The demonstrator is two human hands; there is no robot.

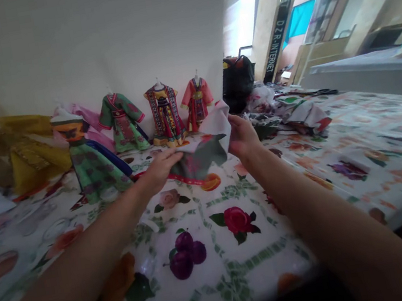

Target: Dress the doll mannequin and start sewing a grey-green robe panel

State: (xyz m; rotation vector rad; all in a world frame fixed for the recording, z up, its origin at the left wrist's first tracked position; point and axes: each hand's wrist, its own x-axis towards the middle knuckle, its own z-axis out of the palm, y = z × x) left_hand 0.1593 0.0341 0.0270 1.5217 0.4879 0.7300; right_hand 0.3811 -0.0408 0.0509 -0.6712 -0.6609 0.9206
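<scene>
Left hand [158, 171] and right hand [244, 136] pinch a grey-green, red-edged fabric piece [200, 162] between them, apparently spreading it; the next move calls for steady fingertips.

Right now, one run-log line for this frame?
left hand: holds red-trimmed fabric, left end | right hand: holds its right end | behind: miniature garments in a row | below: printed tablecloth

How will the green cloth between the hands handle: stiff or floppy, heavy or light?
Likely floppy: the green cloth has a wavy, folded outline. Probably light, as it looks thin. The red trim may stiffen its lower edge slightly.
</scene>
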